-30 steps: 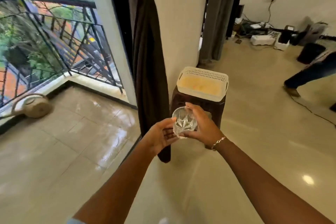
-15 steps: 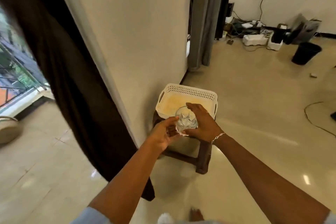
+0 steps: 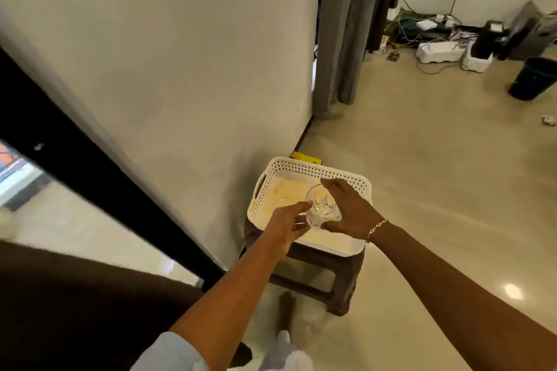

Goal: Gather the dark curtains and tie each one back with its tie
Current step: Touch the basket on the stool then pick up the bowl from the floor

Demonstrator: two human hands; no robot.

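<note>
My right hand (image 3: 349, 211) grips a clear cut-glass tumbler (image 3: 322, 210) over a white perforated basket (image 3: 310, 170). My left hand (image 3: 287, 224) touches the glass with its fingertips from the left. The basket sits on a dark brown stool (image 3: 337, 283) against the wall. A dark brown curtain (image 3: 78, 304) fills the lower left, blurred and close to me. A second, grey-brown curtain (image 3: 340, 39) hangs at the doorway behind the wall corner. No curtain tie shows.
A black door frame (image 3: 99, 187) runs diagonally on the left, with the balcony floor beyond. Cables, white boxes (image 3: 437, 50) and a dark bin (image 3: 535, 78) lie along the far wall. A yellow object (image 3: 304, 158) peeks out behind the basket. My foot (image 3: 284, 307) stands by the stool.
I have stepped closer to the stool and look down more steeply. Both hands with the glass now hover over the basket. The dark curtain has slid to the lower left.
</note>
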